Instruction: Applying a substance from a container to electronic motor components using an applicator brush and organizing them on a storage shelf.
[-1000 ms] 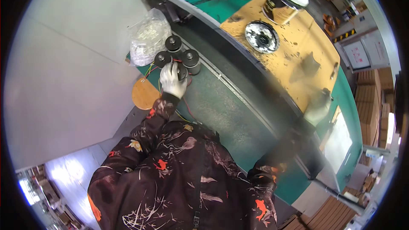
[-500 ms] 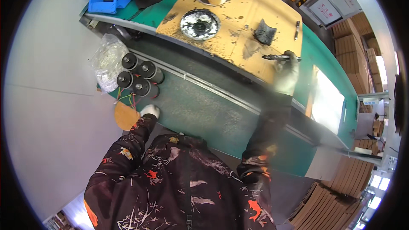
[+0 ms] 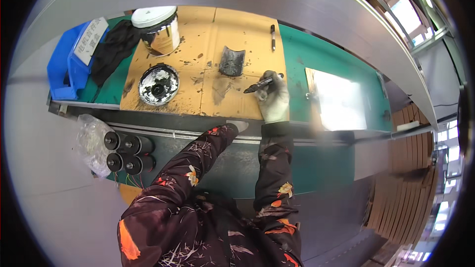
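My right hand (image 3: 274, 100), in a white glove with dark-stained fingertips, is closed around a dark pen-shaped tool (image 3: 258, 86). It hangs over the right part of a stained cardboard sheet (image 3: 208, 29), just below a black curved piece (image 3: 232, 62). My left hand (image 3: 241, 125), also in a white glove, is at the workbench's front edge, left of my right wrist. Only a small part of it shows beyond the sleeve, so its fingers cannot be made out. Left of the curved piece lies a round lid (image 3: 159, 85) smeared with black and white. Behind it stands a paint-streaked bucket (image 3: 163, 37).
A blue bin (image 3: 64, 76) and a black cloth (image 3: 116, 44) sit at the left. Several black cylindrical motors (image 3: 132, 144) with wires stand beside a clear plastic bag (image 3: 93, 141). A pen (image 3: 273, 38) lies on the cardboard; a bright white sheet (image 3: 341, 101) lies to the right.
The view has turned and shifted. My left hand has moved from beside the motors to the bench's front edge, near my right arm. My right hand still holds the pen-shaped tool.
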A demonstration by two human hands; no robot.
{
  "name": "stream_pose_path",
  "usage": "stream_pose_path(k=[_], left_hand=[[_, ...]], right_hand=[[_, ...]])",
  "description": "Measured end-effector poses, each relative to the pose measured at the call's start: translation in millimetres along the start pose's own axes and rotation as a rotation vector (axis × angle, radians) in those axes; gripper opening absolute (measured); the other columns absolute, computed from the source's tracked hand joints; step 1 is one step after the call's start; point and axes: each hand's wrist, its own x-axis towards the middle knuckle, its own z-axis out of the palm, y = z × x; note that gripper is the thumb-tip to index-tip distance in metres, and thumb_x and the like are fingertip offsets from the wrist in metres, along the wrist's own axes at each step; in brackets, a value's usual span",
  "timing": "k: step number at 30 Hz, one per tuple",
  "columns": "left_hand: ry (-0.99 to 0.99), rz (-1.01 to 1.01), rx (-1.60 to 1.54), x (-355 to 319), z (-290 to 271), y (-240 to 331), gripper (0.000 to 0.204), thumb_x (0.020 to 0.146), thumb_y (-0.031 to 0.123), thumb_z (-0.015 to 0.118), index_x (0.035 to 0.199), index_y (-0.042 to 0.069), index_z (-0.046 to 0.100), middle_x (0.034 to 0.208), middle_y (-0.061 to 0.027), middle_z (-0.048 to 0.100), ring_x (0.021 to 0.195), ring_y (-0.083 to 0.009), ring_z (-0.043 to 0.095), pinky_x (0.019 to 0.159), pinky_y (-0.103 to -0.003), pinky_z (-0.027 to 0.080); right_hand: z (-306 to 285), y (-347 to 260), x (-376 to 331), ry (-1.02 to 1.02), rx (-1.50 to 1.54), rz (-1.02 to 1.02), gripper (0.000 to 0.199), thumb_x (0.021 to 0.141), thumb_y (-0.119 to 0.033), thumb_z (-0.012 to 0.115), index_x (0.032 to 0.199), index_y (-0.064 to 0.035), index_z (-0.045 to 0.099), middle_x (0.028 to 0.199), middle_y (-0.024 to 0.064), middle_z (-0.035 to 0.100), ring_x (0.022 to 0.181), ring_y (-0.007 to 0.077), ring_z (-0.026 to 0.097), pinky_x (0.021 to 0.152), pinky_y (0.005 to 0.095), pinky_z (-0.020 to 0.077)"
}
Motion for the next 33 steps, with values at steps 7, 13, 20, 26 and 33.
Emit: stream_pose_path(k=[7, 13, 20, 26, 33], left_hand=[[0.132, -0.024, 0.135, -15, -52, -32, 0.049, 0.083, 0.035, 0.062, 0.127, 0.014, 0.060, 0.130, -0.0152, 0.060, 0.122, -0.0356, 0.054, 0.102, -0.050, 0.044], [-0.102, 0.258, 0.253, -109, -142, -54, 0.032, 0.079, 0.039, 0.067, 0.085, 0.007, 0.071, 0.098, -0.0132, 0.062, 0.100, -0.0321, 0.058, 0.082, -0.047, 0.046], [-0.087, -0.056, 0.172, -228, -142, -48, 0.070, 0.070, 0.033, 0.077, 0.128, 0.003, 0.051, 0.118, -0.0184, 0.054, 0.109, -0.0355, 0.055, 0.090, -0.047, 0.045], [-0.448, -0.304, 0.112, -208, -116, -35, 0.066, 0.067, 0.031, 0.079, 0.122, 0.004, 0.053, 0.122, -0.0176, 0.056, 0.118, -0.0332, 0.056, 0.098, -0.046, 0.049], [-0.103, -0.260, -0.096, -224, -173, -19, 0.062, 0.064, 0.029, 0.082, 0.113, 0.002, 0.055, 0.120, -0.0219, 0.054, 0.115, -0.0380, 0.056, 0.093, -0.047, 0.050]], right_hand=[[1, 7, 9, 0.081, -0.027, 0.041, 0.028, 0.097, -0.028, 0.056, 0.100, -0.0020, 0.065, 0.071, 0.0038, 0.061, 0.053, 0.0127, 0.048, 0.050, 0.0264, 0.0361], [-21, -10, 10, 0.004, 0.009, -0.020, 0.028, 0.098, -0.028, 0.055, 0.099, -0.0020, 0.065, 0.075, 0.0020, 0.057, 0.057, 0.0102, 0.044, 0.051, 0.0246, 0.0360], [-15, -4, 11, -0.069, 0.039, 0.011, 0.028, 0.096, -0.026, 0.057, 0.099, 0.0003, 0.064, 0.071, 0.0034, 0.053, 0.056, 0.0115, 0.041, 0.050, 0.0252, 0.0316], [-11, -3, 8, -0.023, 0.082, 0.020, 0.028, 0.097, -0.026, 0.056, 0.099, 0.0008, 0.065, 0.070, 0.0045, 0.053, 0.055, 0.0130, 0.041, 0.051, 0.0270, 0.0313], [-9, -3, 2, 0.131, -0.071, -0.071, 0.026, 0.096, -0.025, 0.058, 0.098, 0.0000, 0.065, 0.074, 0.0053, 0.057, 0.054, 0.0124, 0.040, 0.051, 0.0267, 0.0312]])
